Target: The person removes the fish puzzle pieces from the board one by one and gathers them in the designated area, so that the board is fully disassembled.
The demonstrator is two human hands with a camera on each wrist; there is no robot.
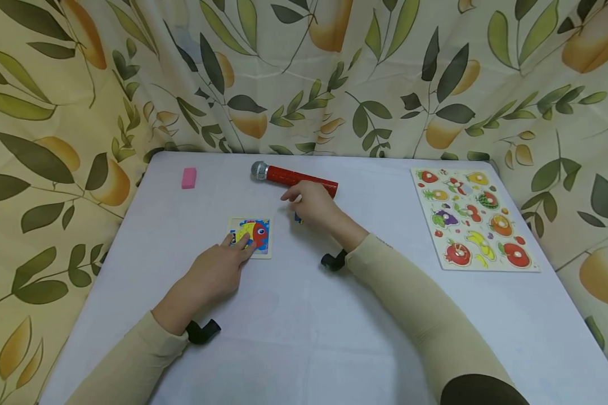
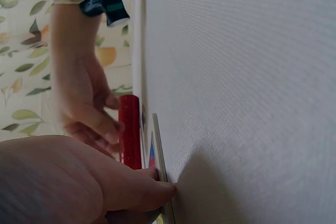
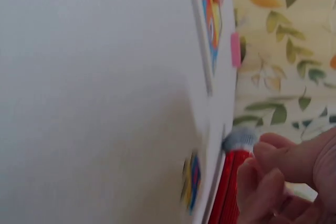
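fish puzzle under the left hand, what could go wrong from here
The right hand is close to the red microphone, so a careless move might knock or roll it. The small colourful piece lies loose on the table, partly hidden by that hand in the head view, and could be nudged away. The left hand rests on the fish puzzle and might slide it if it shifts.

A square, pale-bordered fish puzzle (image 1: 264, 236), its fish red-headed and yellow-bodied on blue, lies flat on the counter (image 1: 294, 332), left of centre and partly covered by the left hand (image 1: 217, 270), while a small blue-and-yellow piece (image 1: 298, 218) sits apart to its right, level with its far edge.
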